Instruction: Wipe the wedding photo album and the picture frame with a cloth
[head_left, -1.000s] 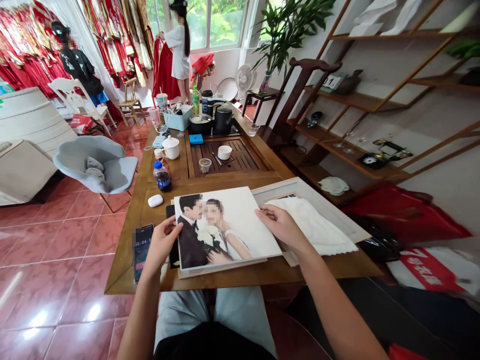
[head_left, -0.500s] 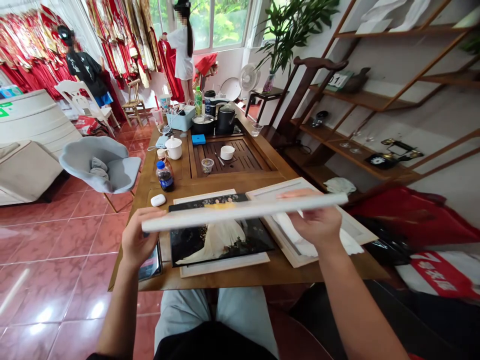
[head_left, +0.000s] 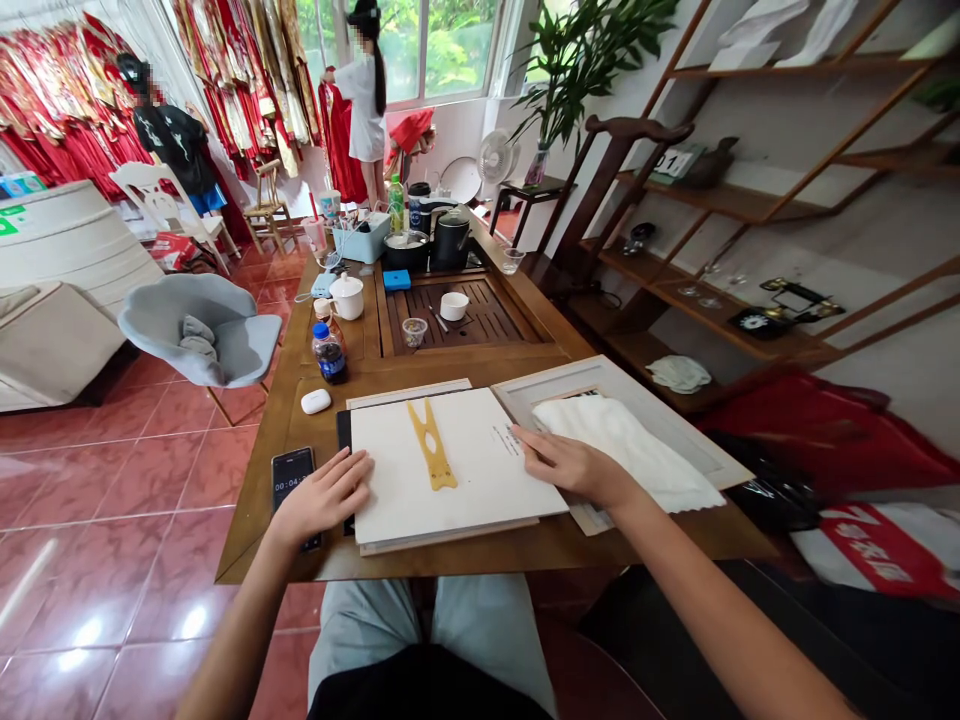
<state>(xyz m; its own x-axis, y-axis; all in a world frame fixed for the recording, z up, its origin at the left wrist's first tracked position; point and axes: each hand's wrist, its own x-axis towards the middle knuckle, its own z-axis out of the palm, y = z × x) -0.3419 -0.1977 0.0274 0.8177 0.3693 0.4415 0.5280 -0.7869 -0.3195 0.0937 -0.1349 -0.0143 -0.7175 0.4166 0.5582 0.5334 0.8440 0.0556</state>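
A white backing board [head_left: 480, 470] with a yellow, two-pronged shape [head_left: 433, 450] on it lies over the dark picture, of which only a black strip [head_left: 344, 432] shows at the left. My left hand [head_left: 322, 500] rests at the board's left edge, fingers stretched out, beside a phone [head_left: 292, 468] that it partly covers. At the right edge, my right hand [head_left: 570, 465] has bent fingers on the board's border. A pale frame [head_left: 675, 430] lies to the right, partly under a folded white cloth [head_left: 622, 445]. Another pale edge [head_left: 450, 540] pokes out beneath the board.
Further up the wooden table stand a blue-capped bottle [head_left: 328, 355], a white lidded cup [head_left: 347, 297], a white earbud case [head_left: 316, 401] and a tea tray [head_left: 495, 325]. Shelves [head_left: 750, 200] rise at the right. Two people are near hanging red garments at the back.
The white board came down from above the picture and now lies flat over it, its face with the yellow shape showing. My left hand's fingers have straightened out on its edge.
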